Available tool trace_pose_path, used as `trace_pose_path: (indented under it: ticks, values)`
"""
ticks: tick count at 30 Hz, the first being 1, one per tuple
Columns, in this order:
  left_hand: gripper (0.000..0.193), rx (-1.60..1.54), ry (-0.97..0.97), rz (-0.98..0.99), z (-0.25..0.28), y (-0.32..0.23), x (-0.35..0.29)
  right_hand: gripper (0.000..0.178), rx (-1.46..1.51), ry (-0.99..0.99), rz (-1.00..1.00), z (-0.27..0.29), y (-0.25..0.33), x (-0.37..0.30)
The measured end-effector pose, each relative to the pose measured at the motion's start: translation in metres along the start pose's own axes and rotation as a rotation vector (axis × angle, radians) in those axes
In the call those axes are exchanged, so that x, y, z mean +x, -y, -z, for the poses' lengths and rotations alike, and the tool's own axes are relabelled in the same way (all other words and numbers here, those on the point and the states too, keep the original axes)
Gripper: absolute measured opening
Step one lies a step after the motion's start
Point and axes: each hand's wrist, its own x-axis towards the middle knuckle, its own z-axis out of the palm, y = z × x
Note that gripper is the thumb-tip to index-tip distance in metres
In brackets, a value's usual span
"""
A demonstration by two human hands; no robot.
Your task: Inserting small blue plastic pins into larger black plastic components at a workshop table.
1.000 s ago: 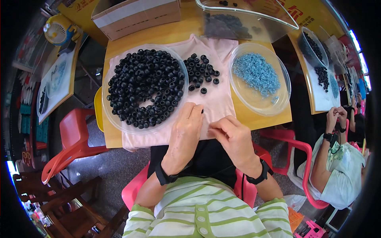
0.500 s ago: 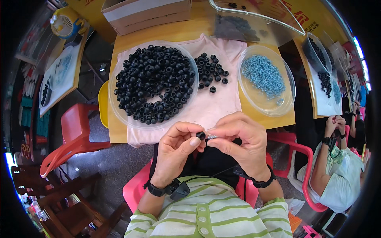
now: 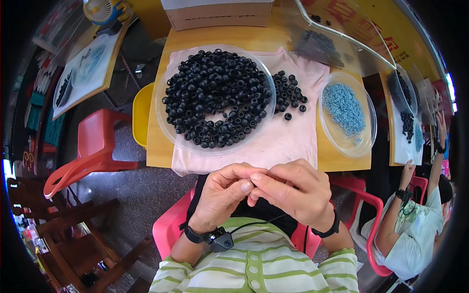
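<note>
My left hand (image 3: 221, 199) and my right hand (image 3: 299, 193) meet at the table's near edge, fingertips pinched together. The fingers cover what lies between them; half a second ago a black bead was in my left fingertips and a small silvery piece in my right. Beyond them, a round clear tray (image 3: 159, 117) is heaped with black beads (image 3: 210, 88) on a pink cloth (image 3: 300, 144). Several loose black beads (image 3: 291, 93) lie beside it on the cloth. On the right, a clear oval dish (image 3: 372, 134) holds a pile of small bluish pieces (image 3: 345, 108).
A cardboard box (image 3: 220, 17) and a clear bin (image 3: 342, 29) stand at the back of the wooden table (image 3: 159, 151). A red chair (image 3: 97, 141) and a yellow stool (image 3: 142, 117) are on the left. Another person (image 3: 410, 234) sits at the right.
My hands have closed together, hiding the bead and the silvery piece. The view has shifted, so the table appears farther right. At the right, the other person's arm now reaches up.
</note>
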Motion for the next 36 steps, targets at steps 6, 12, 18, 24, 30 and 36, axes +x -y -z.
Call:
trace_pose_path:
  ticks: [6,12,18,24,30,36]
  values:
    - [0.025,-0.101,-0.128,-0.057,0.019,0.003,-0.001,0.035,-0.095,0.128,0.018,-0.011,-0.002,0.023]
    - [0.023,-0.055,-0.060,-0.054,0.022,-0.002,0.000,0.012,-0.225,0.174,-0.214,-0.044,-0.052,0.068]
    - [0.020,-0.086,-0.012,-0.108,0.026,0.000,-0.001,0.011,-0.280,0.306,-0.250,-0.077,-0.065,0.077]
    - [0.020,-0.074,-0.026,-0.092,0.024,0.003,0.000,0.009,-0.265,0.252,-0.259,-0.085,-0.074,0.074]
    - [0.024,-0.031,-0.136,-0.099,0.025,0.009,-0.005,0.010,-0.149,-0.029,-0.252,-0.047,-0.055,0.054]
    - [0.029,0.080,-0.169,-0.073,0.014,0.015,0.000,0.014,-0.449,0.028,-0.221,-0.011,-0.067,-0.029]
